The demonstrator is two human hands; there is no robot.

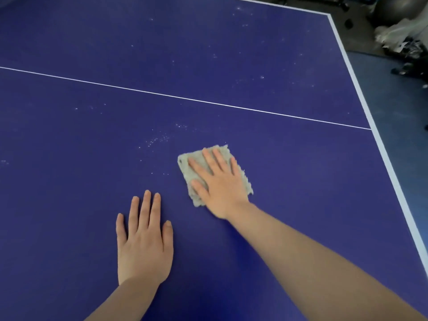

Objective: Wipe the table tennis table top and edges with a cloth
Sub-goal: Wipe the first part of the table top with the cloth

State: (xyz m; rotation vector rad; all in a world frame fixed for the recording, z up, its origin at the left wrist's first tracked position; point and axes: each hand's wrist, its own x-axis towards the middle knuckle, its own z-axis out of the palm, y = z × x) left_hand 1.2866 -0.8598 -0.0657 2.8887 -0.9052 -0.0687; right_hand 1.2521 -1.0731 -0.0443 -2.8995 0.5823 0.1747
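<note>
Left hand: our left hand [143, 239] lies flat on the blue desk [69, 181] in the lower middle of the frame. Its fingers are spread a little and it holds nothing. We think it props us up while we lean over.

White specks: little white dots [157, 140] sit on the desk just up and left of the cloth. More dots [261, 77] show in the upper right, past the thin white line [185, 98] that runs across the frame.

Cloth: the small grey cloth [222, 151] lies flat on the desk in the middle of the frame, a bit to the right. It is well apart from the desk's rim.

Right hand: our right hand [220, 181] presses down on top of the cloth with an open palm and fingers spread. It does not pinch the cloth, it only pushes it flat.

Step now: we think we are in the middle of wiping the top.

Next move: we think the cloth should slide up and left over the near dots, with the palm pushing down all the way so the cloth does not bunch up.

Edge: the white strip [379, 140] runs down the right side of the frame. It looks like the edges are not done yet, but we cannot be sure.

Beyond the desk: some dark and pale stuff [398, 38] lies on the floor in the upper right corner, too blurry to name.
</note>
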